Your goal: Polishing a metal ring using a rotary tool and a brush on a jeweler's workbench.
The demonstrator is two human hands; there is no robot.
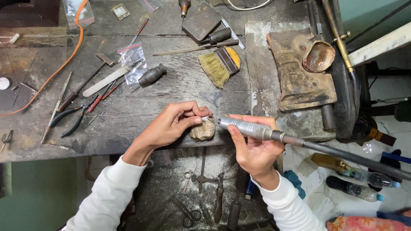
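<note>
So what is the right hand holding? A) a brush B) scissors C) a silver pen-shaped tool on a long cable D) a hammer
C: the right hand grips a silver pen-shaped tool whose tip points at the small ring pinched in the left hand.

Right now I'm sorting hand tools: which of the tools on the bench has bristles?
The brush lying behind the hands: straw-coloured bristles, dark-and-yellow block. The hammer, pliers and file are bare metal.

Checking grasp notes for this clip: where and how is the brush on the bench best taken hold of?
Grip the brush by its dark-and-yellow wooden block, the upper-right end, coming from above with fingers across its narrow sides. It lies flat, bristles fanned toward the lower left, and the block is its only rigid part. Both hands are occupied.
</note>
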